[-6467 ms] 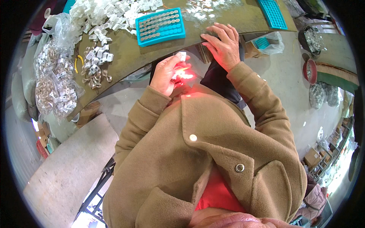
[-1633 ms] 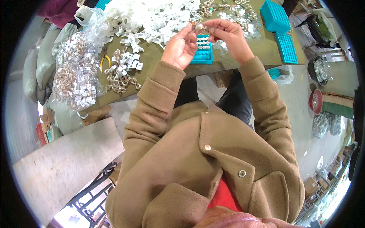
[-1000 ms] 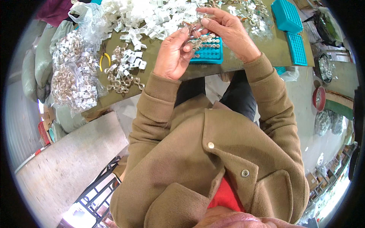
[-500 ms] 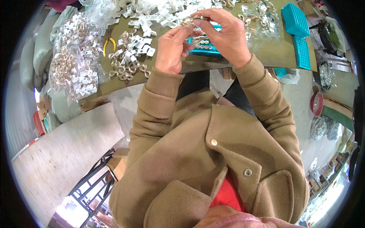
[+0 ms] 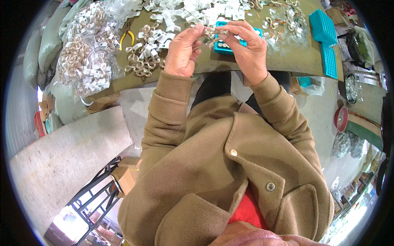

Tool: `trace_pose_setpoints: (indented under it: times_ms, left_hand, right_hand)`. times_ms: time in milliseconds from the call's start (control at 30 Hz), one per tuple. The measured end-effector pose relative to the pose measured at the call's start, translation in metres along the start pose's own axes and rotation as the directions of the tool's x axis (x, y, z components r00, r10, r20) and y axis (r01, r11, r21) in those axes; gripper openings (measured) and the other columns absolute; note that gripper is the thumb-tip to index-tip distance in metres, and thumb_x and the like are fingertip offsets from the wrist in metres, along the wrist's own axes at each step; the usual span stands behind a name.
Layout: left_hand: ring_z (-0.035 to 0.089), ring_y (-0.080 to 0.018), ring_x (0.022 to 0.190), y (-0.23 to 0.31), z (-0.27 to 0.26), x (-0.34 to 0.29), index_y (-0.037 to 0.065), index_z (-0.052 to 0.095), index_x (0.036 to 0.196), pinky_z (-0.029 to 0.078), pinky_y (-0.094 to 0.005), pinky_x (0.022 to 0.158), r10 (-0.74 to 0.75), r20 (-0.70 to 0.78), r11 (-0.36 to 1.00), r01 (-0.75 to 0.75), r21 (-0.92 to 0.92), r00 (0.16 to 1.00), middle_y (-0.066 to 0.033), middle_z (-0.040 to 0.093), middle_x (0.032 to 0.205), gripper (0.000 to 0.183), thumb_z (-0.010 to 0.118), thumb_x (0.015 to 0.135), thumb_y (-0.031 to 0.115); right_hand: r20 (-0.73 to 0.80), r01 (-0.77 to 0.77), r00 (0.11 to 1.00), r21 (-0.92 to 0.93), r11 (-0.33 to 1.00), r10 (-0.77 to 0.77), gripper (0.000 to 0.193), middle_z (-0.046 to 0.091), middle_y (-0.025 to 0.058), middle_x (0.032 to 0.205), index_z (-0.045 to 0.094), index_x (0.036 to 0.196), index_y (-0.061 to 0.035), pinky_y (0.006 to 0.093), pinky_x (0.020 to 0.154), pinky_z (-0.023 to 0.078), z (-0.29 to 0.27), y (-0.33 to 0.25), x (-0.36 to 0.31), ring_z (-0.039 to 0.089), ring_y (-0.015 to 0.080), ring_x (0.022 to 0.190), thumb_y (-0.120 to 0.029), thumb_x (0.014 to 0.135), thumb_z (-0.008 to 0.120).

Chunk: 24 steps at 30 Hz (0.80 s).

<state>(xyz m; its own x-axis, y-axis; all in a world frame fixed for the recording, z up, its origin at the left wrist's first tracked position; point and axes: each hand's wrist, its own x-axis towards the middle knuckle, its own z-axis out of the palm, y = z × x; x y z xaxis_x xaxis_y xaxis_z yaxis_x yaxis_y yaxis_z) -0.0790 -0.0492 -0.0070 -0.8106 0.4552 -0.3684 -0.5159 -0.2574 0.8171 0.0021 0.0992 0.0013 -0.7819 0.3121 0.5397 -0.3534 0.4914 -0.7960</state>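
Above the near part of an olive-brown table [image 5: 283, 63] were two bare hands, both occupied. Left hand [image 5: 183, 53]: thumb and forefinger were pinched at the left side of a small, glinting, brownish cluster [image 5: 210, 33], the other fingers loosely curled. Right hand [image 5: 251, 51]: thumb and fingers were drawn together at the right side of the same cluster (its exact make was too small to tell). The cluster hung between the fingertips, above the table.

Beneath and partly behind the right hand stood one blue tray [image 5: 223, 52], with small round pale pieces in its rows. Beyond lay one large heap of white pieces [image 5: 184, 12]. To the left were one smaller pile of brownish rings and white tags [image 5: 143, 63], one pair of yellow-handled pliers [image 5: 122, 41] and one bulging clear bag [image 5: 88, 59] of similar items. To the right were one scatter of small mixed parts [image 5: 285, 24] and, near the table's right edge, two turquoise trays [image 5: 323, 26], one just beside the other.
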Motion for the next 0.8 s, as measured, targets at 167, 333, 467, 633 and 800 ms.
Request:
trace_pose_setpoints:
  times_ms: [167,333,467,633,800]
  left_hand:
    - [0.054,-0.0029,0.074,-0.012,0.005,-0.002,0.012,0.068,0.094,0.038,-0.0191,0.064,0.103,0.035,0.994,-0.102,-0.037,0.994,0.0046,0.068,0.089,0.015,0.074,0.085,0.024]
    - [0.061,-0.0091,0.085,-0.008,-0.003,-0.004,0.011,0.064,0.097,0.044,-0.0232,0.072,0.052,0.051,0.997,-0.055,0.058,0.997,-0.0003,0.067,0.097,0.014,0.067,0.091,0.024]
    - [0.06,-0.0096,0.083,-0.01,-0.003,-0.011,0.013,0.064,0.092,0.045,-0.0249,0.073,-0.005,0.047,1.0,0.004,0.013,0.999,0.0009,0.067,0.093,0.017,0.069,0.09,0.029]
    - [0.06,-0.0088,0.082,-0.015,0.0,-0.015,0.014,0.065,0.092,0.044,-0.0246,0.072,0.076,0.07,0.995,-0.08,0.056,0.995,0.0022,0.067,0.09,0.021,0.069,0.089,0.034]
    - [0.062,-0.0091,0.077,-0.014,0.002,-0.02,0.013,0.066,0.092,0.044,-0.0239,0.066,0.033,0.076,0.999,-0.035,0.023,0.997,0.0027,0.066,0.086,0.025,0.068,0.09,0.038]
  right_hand:
    - [0.164,-0.18,0.974,0.15,0.972,0.155,0.019,0.069,0.0045,0.089,0.072,0.101,-0.0077,0.0254,0.075,0.049,-0.001,-0.009,-0.014,0.062,0.0124,0.08,-0.004,0.082,0.069]
    - [0.007,-0.357,0.926,0.339,0.87,0.378,0.014,0.071,0.0038,0.092,0.071,0.099,-0.0012,0.0222,0.077,0.049,0.001,-0.004,-0.013,0.062,0.0074,0.082,-0.008,0.086,0.067]
    - [0.056,-0.374,0.904,0.586,0.719,0.424,0.016,0.071,0.006,0.092,0.068,0.1,0.0013,0.0215,0.074,0.05,-0.005,0.001,-0.015,0.061,0.0072,0.079,-0.01,0.091,0.064]
    - [0.093,-0.418,0.891,0.55,0.723,0.444,0.016,0.069,0.0027,0.091,0.067,0.102,0.001,0.0212,0.074,0.05,-0.002,0.004,-0.019,0.061,0.007,0.08,-0.01,0.091,0.064]
    - [0.099,-0.423,0.888,0.553,0.717,0.448,0.016,0.068,0.0021,0.092,0.067,0.103,0.0012,0.0219,0.076,0.049,0.003,0.006,-0.022,0.061,0.0074,0.082,-0.009,0.09,0.065]
